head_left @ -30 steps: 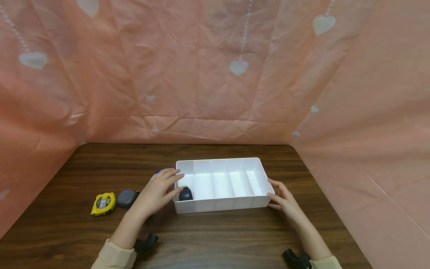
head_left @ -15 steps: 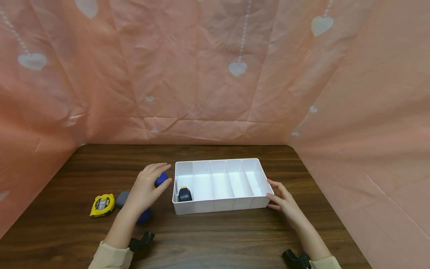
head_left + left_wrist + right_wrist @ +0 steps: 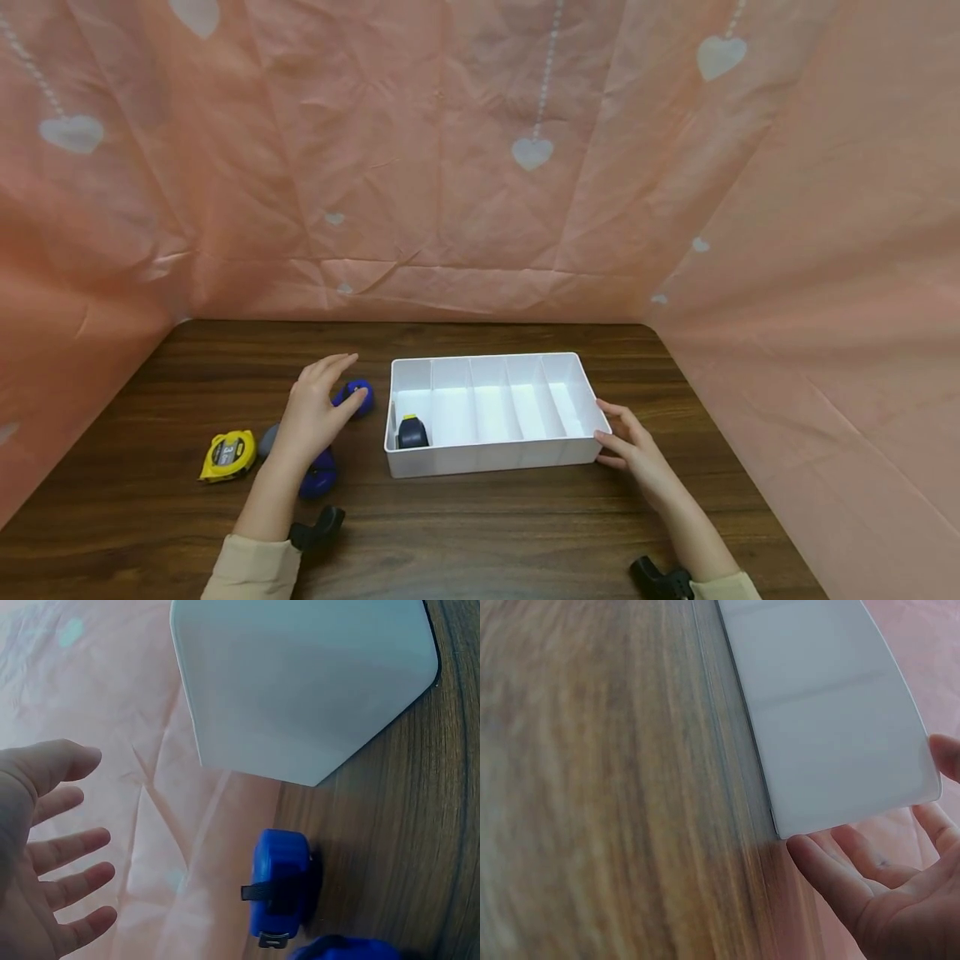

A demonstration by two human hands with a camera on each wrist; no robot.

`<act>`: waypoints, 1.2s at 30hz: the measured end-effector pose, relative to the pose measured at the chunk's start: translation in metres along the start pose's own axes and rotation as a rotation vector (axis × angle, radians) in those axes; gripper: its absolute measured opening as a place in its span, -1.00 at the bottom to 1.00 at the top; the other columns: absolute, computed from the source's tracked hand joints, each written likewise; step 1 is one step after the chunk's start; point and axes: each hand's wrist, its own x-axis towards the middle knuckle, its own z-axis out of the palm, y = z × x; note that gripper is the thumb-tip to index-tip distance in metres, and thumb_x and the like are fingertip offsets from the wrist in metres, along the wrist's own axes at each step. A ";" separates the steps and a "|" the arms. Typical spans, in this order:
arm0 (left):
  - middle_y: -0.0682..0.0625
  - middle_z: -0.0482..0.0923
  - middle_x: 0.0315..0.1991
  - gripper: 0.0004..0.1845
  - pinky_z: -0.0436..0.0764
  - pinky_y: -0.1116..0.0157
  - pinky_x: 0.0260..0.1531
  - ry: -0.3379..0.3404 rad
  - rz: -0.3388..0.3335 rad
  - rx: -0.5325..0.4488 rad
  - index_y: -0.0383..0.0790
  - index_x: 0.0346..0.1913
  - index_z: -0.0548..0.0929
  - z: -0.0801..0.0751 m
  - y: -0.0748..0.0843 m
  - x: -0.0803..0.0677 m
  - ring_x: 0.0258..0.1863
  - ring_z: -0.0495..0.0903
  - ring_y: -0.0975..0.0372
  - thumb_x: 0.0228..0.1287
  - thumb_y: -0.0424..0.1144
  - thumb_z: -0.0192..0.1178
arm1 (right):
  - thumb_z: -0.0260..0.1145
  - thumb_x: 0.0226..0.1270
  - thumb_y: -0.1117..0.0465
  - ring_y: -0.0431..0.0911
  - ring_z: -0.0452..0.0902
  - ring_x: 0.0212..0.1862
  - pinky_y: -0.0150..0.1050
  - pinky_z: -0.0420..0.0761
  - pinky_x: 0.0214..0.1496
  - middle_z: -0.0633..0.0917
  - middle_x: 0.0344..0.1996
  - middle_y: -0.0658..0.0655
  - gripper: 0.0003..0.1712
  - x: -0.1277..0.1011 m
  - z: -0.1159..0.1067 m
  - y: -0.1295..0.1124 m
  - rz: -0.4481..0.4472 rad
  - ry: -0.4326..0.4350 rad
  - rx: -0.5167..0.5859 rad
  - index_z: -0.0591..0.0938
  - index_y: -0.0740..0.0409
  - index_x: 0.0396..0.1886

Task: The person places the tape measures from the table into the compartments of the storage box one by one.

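My left hand (image 3: 311, 417) hovers left of a white divided box (image 3: 491, 457), fingers spread and holding nothing. Just beyond its thumb lies a blue tape measure (image 3: 363, 398), whose black strap and metal hook show in the left wrist view. A second blue tape measure (image 3: 318, 475) lies under the wrist, partly covered by it. In the box's leftmost compartment stands a dark navy, rounded thing (image 3: 412, 432) with a yellow top. My right hand (image 3: 637, 454) holds the box's right end, thumb at the rim and a lower fingertip right at the bottom corner in the right wrist view.
A yellow tape measure (image 3: 228, 456) lies at the left on the dark wood table (image 3: 480, 533). Beside it a grey rounded thing (image 3: 267, 440) is mostly hidden by the left forearm. Pink cloth (image 3: 450, 167) with hearts hangs behind and at both sides.
My left hand has drawn back leftward from the box's leftmost compartment, uncovering the navy thing and the blue tape measures. The right hand stays at the box's right end.
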 end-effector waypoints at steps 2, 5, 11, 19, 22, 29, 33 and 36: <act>-0.26 0.38 0.23 -0.41 0.15 -0.26 0.14 -0.007 -0.029 -0.003 -0.30 0.27 0.46 0.002 -0.002 0.001 0.24 0.25 -0.18 0.19 -0.20 0.34 | 0.17 0.42 0.23 0.25 0.32 0.21 0.04 0.54 0.01 0.27 0.30 0.42 -0.38 0.000 0.000 0.000 0.000 0.000 0.000 0.21 0.17 0.41; -0.27 0.36 0.25 -0.38 0.15 -0.25 0.15 -0.023 -0.071 -0.004 -0.31 0.29 0.44 0.005 -0.006 0.003 0.25 0.23 -0.19 0.20 -0.18 0.34 | 0.17 0.42 0.23 0.24 0.32 0.21 0.03 0.55 0.01 0.27 0.30 0.42 -0.37 0.000 -0.001 0.000 0.004 0.004 -0.003 0.21 0.16 0.41; -0.30 0.29 0.29 -0.34 0.11 -0.27 0.16 -0.038 -0.151 -0.014 -0.32 0.32 0.40 0.010 -0.012 0.006 0.27 0.18 -0.21 0.19 -0.17 0.34 | 0.18 0.41 0.21 0.20 0.35 0.18 0.01 0.55 0.00 0.29 0.28 0.40 -0.37 0.000 -0.001 -0.001 0.011 0.009 -0.009 0.22 0.15 0.41; -0.36 0.25 0.30 -0.28 0.07 -0.27 0.16 -0.062 -0.255 -0.014 -0.37 0.35 0.33 0.020 -0.020 0.008 0.28 0.15 -0.24 0.19 -0.15 0.33 | 0.19 0.41 0.20 0.13 0.40 0.15 -0.01 0.56 -0.01 0.28 0.29 0.40 -0.36 0.000 -0.002 -0.001 0.009 0.008 -0.007 0.21 0.16 0.41; -0.38 0.23 0.30 -0.27 0.06 -0.29 0.16 -0.059 -0.291 -0.026 -0.39 0.36 0.32 0.024 -0.022 0.009 0.28 0.16 -0.25 0.19 -0.14 0.33 | 0.19 0.41 0.20 0.14 0.41 0.14 -0.01 0.56 -0.02 0.29 0.28 0.41 -0.36 0.000 -0.002 -0.001 0.009 0.008 -0.006 0.21 0.16 0.42; -0.39 0.20 0.32 -0.22 0.03 -0.28 0.17 -0.067 -0.377 -0.050 -0.39 0.39 0.25 0.029 -0.024 0.011 0.28 0.13 -0.27 0.19 -0.15 0.32 | 0.20 0.41 0.18 0.16 0.38 0.16 0.00 0.56 -0.01 0.28 0.29 0.40 -0.36 0.000 -0.001 -0.001 0.012 0.002 -0.007 0.22 0.15 0.42; -0.41 0.19 0.32 -0.20 0.03 -0.28 0.17 -0.072 -0.404 -0.046 -0.39 0.40 0.23 0.033 -0.027 0.011 0.28 0.12 -0.28 0.17 -0.16 0.33 | 0.20 0.41 0.19 0.16 0.38 0.16 0.01 0.56 -0.01 0.28 0.29 0.40 -0.36 0.000 -0.001 -0.001 0.010 0.002 -0.011 0.22 0.15 0.42; -0.41 0.19 0.32 -0.19 0.05 -0.27 0.18 -0.060 -0.414 -0.049 -0.40 0.39 0.25 0.037 -0.031 0.011 0.28 0.13 -0.28 0.14 -0.17 0.34 | 0.20 0.41 0.18 0.16 0.38 0.16 0.00 0.56 -0.01 0.28 0.29 0.40 -0.36 0.000 -0.001 -0.001 0.011 0.002 -0.011 0.22 0.15 0.42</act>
